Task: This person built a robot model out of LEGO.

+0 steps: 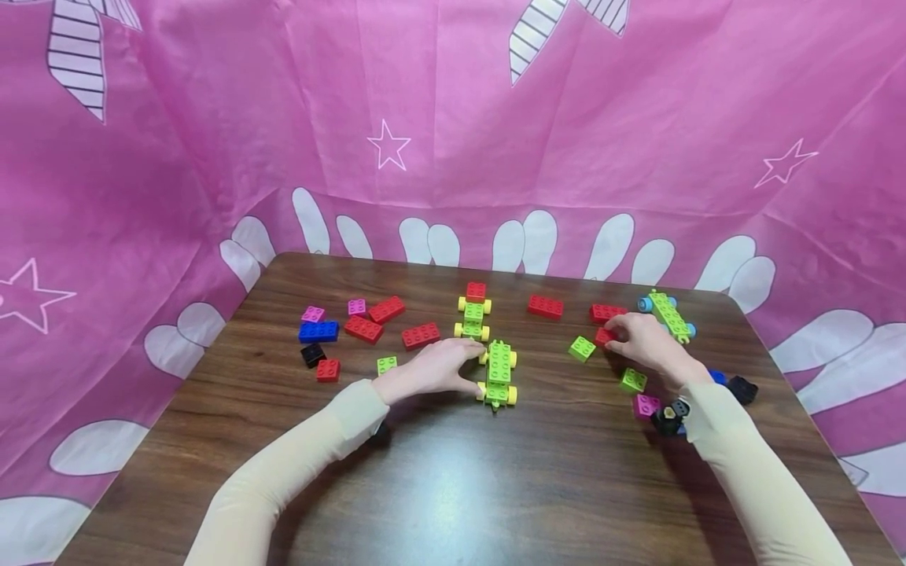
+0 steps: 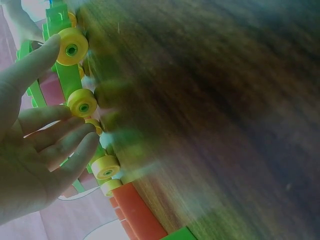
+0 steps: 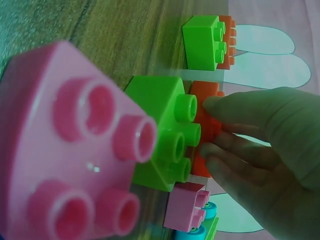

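My left hand [image 1: 433, 369] is at the left side of a lime-green wheeled base [image 1: 499, 368] with yellow wheels. Its fingers are fairly straight, and in the left wrist view the thumb and index finger appear to touch two yellow wheels [image 2: 82, 103]. A second yellow-wheeled base [image 1: 473, 316], bearing a red brick [image 1: 476, 292], stands just beyond it. Over on the right side, my right hand [image 1: 647, 343] pinches a small red brick [image 1: 605, 336] between thumb and fingers. Nearby sit two lime-green bricks, one at its left [image 1: 582, 348] and one closer to me [image 1: 633, 380].
Red, blue, pink and black bricks [image 1: 318, 331] lie scattered at the left. A pink brick [image 1: 646, 406] and a black figure [image 1: 668, 418] are near my right wrist. At the far right stands a blue-wheeled green base [image 1: 670, 316]. Pink cloth [image 1: 460, 157] hangs behind the wooden table [image 1: 340, 511].
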Demonstrator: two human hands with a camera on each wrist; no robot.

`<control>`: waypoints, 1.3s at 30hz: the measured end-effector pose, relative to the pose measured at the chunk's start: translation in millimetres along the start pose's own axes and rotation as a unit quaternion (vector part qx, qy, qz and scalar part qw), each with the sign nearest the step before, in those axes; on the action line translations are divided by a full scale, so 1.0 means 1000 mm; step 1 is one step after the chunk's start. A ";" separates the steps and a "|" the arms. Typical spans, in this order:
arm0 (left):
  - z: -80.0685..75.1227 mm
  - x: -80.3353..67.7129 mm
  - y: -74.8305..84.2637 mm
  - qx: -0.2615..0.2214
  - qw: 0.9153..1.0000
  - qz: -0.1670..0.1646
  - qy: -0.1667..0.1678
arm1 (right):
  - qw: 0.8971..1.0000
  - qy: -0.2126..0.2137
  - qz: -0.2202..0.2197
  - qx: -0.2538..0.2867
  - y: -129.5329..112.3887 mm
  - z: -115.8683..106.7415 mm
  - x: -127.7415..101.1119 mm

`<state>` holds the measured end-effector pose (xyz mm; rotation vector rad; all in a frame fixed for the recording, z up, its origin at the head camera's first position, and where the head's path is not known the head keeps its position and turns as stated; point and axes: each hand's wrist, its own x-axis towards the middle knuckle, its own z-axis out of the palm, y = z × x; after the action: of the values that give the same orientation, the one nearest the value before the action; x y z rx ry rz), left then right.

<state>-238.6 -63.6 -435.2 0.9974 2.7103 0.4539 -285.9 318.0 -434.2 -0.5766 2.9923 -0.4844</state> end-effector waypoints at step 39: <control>-0.001 -0.001 0.000 0.006 1.000 0.011 0.014 | 0.988 0.063 -0.137 -0.013 -0.096 -0.003 0.000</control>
<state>-238.0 -64.2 -433.6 1.0317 2.7326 0.4599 -252.3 233.7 -401.2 -1.0054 3.0537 -0.5155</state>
